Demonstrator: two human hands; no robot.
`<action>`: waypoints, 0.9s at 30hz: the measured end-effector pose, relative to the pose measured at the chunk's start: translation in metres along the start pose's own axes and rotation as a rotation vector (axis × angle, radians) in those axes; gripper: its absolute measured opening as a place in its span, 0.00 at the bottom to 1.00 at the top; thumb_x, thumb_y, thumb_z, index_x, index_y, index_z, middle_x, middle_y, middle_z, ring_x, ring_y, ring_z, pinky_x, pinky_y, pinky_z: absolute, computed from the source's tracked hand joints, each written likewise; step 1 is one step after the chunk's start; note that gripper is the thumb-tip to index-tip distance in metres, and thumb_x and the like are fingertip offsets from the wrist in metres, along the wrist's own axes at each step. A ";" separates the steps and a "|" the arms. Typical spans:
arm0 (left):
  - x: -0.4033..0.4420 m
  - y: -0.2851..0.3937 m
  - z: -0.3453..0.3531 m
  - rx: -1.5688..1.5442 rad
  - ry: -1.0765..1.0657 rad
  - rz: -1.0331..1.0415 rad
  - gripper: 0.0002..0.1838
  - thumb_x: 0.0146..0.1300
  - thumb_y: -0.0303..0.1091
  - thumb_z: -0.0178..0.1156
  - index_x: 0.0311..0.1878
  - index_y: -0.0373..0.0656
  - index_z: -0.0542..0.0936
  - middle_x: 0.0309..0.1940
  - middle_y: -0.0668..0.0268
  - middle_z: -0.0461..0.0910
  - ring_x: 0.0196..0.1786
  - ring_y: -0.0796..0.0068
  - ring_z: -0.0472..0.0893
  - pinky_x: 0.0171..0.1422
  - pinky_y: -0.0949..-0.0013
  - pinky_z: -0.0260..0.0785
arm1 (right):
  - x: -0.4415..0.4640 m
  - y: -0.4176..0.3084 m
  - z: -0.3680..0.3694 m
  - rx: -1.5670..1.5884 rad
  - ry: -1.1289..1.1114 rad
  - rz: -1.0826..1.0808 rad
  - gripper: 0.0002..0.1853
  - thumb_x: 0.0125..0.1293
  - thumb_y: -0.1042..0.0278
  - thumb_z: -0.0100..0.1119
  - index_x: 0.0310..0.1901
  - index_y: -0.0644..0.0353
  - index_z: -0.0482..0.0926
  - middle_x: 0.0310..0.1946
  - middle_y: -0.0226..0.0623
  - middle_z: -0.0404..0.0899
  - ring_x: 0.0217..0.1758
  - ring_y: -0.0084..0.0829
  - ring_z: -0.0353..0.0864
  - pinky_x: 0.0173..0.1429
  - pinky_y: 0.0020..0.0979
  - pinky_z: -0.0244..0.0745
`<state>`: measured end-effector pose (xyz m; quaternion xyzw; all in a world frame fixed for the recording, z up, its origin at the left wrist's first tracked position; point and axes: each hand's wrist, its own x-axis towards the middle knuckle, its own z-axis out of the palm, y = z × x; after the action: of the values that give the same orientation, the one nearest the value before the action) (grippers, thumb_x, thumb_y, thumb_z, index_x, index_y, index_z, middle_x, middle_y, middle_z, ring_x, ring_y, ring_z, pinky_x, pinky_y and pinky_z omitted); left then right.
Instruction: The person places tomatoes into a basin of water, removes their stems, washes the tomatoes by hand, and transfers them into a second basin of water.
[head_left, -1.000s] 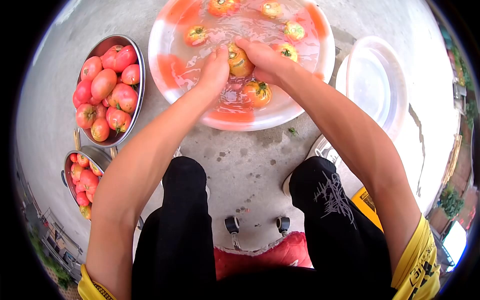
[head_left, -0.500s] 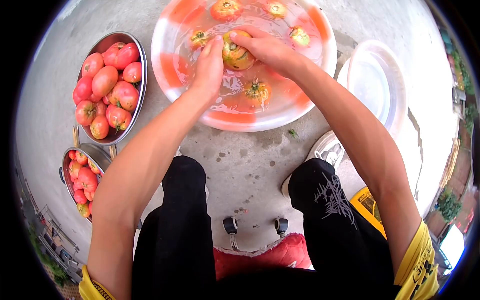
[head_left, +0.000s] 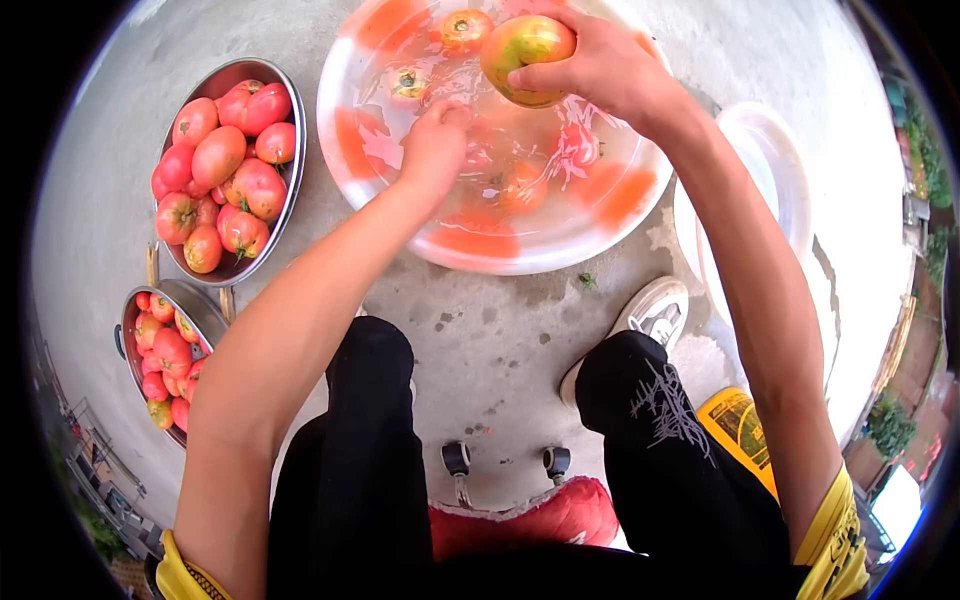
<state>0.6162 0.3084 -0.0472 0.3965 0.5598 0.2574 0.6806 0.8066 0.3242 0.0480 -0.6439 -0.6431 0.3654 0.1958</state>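
My right hand [head_left: 610, 65] grips a yellow-green and reddish tomato [head_left: 528, 62], lifted over the right half of the wide basin [head_left: 470, 262]. My left hand [head_left: 437, 148] is low over the water at the basin's middle, apart from that tomato. Its fingers are curled in, and whatever they may hold is hidden. Near the far rim floats one tomato [head_left: 466, 32], with another tomato [head_left: 408, 84] just beyond my left hand. Toward the near side a tomato [head_left: 524, 188] shows blurred through the rippled water.
On the left stand a metal bowl [head_left: 296, 180] heaped with red tomatoes and a smaller metal pot [head_left: 195, 305] of tomatoes. A translucent white tub [head_left: 770, 170] is at right. A yellow object [head_left: 738, 430] lies beside my right leg. A green scrap [head_left: 587, 280] rests on the concrete.
Both hands were on the tomato low at the water. My right hand has raised it to the right, turning it; my left hand has let go and drawn back toward me.
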 end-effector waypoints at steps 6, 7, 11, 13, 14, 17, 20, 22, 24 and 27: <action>0.015 -0.023 0.001 0.459 -0.264 -0.038 0.26 0.68 0.48 0.56 0.60 0.37 0.72 0.48 0.59 0.81 0.45 0.69 0.81 0.47 0.67 0.73 | -0.022 -0.050 -0.020 -0.187 0.178 -0.208 0.28 0.51 0.58 0.69 0.52 0.64 0.74 0.45 0.50 0.80 0.51 0.45 0.80 0.55 0.39 0.73; 0.009 -0.020 0.005 0.457 -0.265 -0.038 0.26 0.68 0.48 0.56 0.60 0.37 0.72 0.48 0.59 0.81 0.45 0.69 0.81 0.47 0.67 0.73 | -0.026 -0.054 -0.021 -0.238 0.107 -0.090 0.28 0.51 0.58 0.70 0.52 0.63 0.75 0.44 0.49 0.81 0.51 0.45 0.80 0.55 0.39 0.73; -0.008 -0.007 0.012 0.409 -0.484 -0.117 0.30 0.67 0.48 0.59 0.66 0.38 0.68 0.52 0.61 0.78 0.48 0.74 0.78 0.48 0.69 0.74 | -0.037 -0.046 -0.005 -0.313 0.315 -0.232 0.28 0.50 0.58 0.70 0.51 0.65 0.75 0.43 0.48 0.81 0.49 0.44 0.80 0.54 0.38 0.73; -0.008 -0.011 0.014 0.424 -0.571 -0.089 0.31 0.68 0.47 0.59 0.69 0.40 0.66 0.56 0.62 0.75 0.50 0.76 0.77 0.48 0.69 0.75 | -0.029 -0.034 -0.006 -0.118 0.215 -0.097 0.29 0.51 0.59 0.69 0.52 0.65 0.75 0.43 0.48 0.81 0.49 0.42 0.81 0.54 0.36 0.74; -0.006 -0.016 0.014 0.405 -0.576 -0.073 0.32 0.66 0.48 0.60 0.67 0.38 0.67 0.55 0.60 0.77 0.48 0.74 0.79 0.47 0.68 0.76 | -0.031 -0.031 -0.010 -0.120 0.218 -0.095 0.29 0.51 0.59 0.69 0.52 0.65 0.75 0.43 0.48 0.81 0.49 0.42 0.81 0.54 0.36 0.74; -0.004 -0.024 0.013 0.368 -0.561 -0.055 0.32 0.65 0.48 0.61 0.65 0.37 0.69 0.53 0.58 0.78 0.46 0.72 0.81 0.44 0.67 0.78 | -0.034 -0.028 -0.017 0.012 0.117 0.072 0.30 0.52 0.60 0.69 0.55 0.65 0.74 0.44 0.48 0.81 0.50 0.41 0.82 0.56 0.35 0.75; -0.013 -0.006 0.015 0.391 -0.543 -0.098 0.30 0.65 0.47 0.61 0.65 0.38 0.70 0.51 0.59 0.79 0.44 0.73 0.81 0.41 0.67 0.79 | -0.030 0.011 -0.009 -0.021 0.126 0.144 0.36 0.52 0.52 0.72 0.59 0.65 0.74 0.43 0.39 0.83 0.47 0.31 0.82 0.56 0.31 0.74; -0.018 0.000 0.017 0.435 -0.548 -0.147 0.29 0.66 0.47 0.60 0.64 0.39 0.70 0.49 0.59 0.80 0.43 0.73 0.82 0.40 0.68 0.78 | -0.042 0.021 -0.015 -0.053 0.163 0.149 0.37 0.51 0.51 0.72 0.58 0.66 0.74 0.42 0.41 0.83 0.46 0.34 0.83 0.54 0.32 0.75; -0.019 0.001 0.017 0.472 -0.518 -0.150 0.26 0.65 0.44 0.59 0.61 0.38 0.73 0.44 0.60 0.81 0.39 0.73 0.81 0.40 0.68 0.76 | -0.058 0.028 -0.028 -0.029 0.192 0.240 0.38 0.51 0.48 0.72 0.56 0.69 0.74 0.42 0.43 0.83 0.47 0.34 0.83 0.54 0.32 0.75; -0.011 -0.011 0.016 0.459 -0.513 -0.046 0.24 0.64 0.44 0.58 0.58 0.37 0.75 0.41 0.61 0.80 0.37 0.74 0.79 0.41 0.68 0.73 | -0.090 0.051 -0.057 0.190 0.326 0.410 0.42 0.53 0.42 0.70 0.57 0.72 0.71 0.45 0.47 0.81 0.51 0.34 0.81 0.56 0.32 0.74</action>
<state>0.6276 0.2892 -0.0496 0.5782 0.4225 0.0012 0.6979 0.8906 0.2444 0.0682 -0.7897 -0.4220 0.3477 0.2783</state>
